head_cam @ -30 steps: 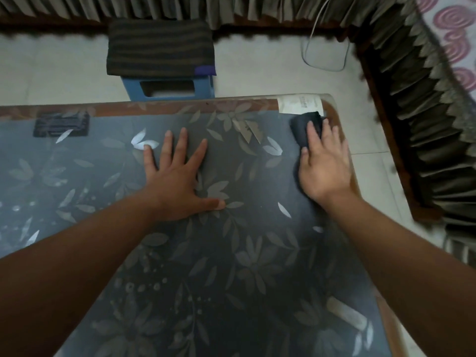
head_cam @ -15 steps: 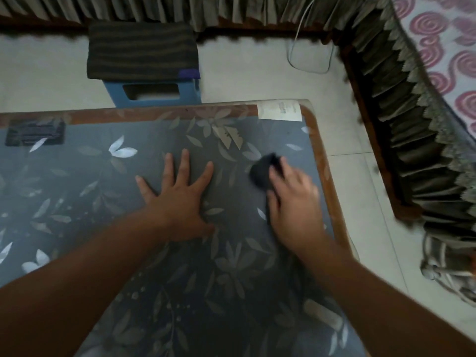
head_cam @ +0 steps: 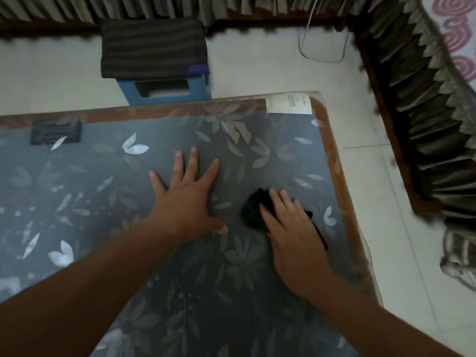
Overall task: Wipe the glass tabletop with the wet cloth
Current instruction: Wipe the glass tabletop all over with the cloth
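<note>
Where the forearms enter: both bare forearms come in from the near edge of the view and reach forward over the glass surface [head_cam: 103, 181].
Glass surface: a clear pane over a grey-blue sheet printed with pale leaves and flowers. A brown wooden frame [head_cam: 334, 150] shows along its far and right edges.
Right hand [head_cam: 291, 233]: palm down on the right part of the surface, near the right edge; slightly blurred.
Right fingers [head_cam: 275, 199]: straight and close together, pressed flat on the cloth, not curled round it.
Cloth [head_cam: 253, 210]: dark and bunched. It lies on the glass under the right hand, bulges out to the left of the fingers, and shows as a thin strip along the hand's right side.
Left hand [head_cam: 188, 199]: palm down on bare glass, near the cloth on its left and apart from it.
Left fingers [head_cam: 193, 161]: straight and spread wide, thumb pointing toward the cloth; they hold nothing.
Dark rectangle [head_cam: 55, 134]: under the glass, near the far edge on the left.
White label [head_cam: 289, 103]: at the far right corner of the surface; print too small to read.
Stool [head_cam: 164, 90]: blue, on the floor [head_cam: 257, 60] just beyond the far edge, with a dark striped mat [head_cam: 152, 47] on its seat.
Cable [head_cam: 322, 57]: white, looped on the pale floor tiles beyond the far right corner.
Pleated skirt [head_cam: 425, 124]: grey-brown fabric along the far side and down the right.
Bedsheet [head_cam: 453, 34]: pale with pink spirals, top right.
</note>
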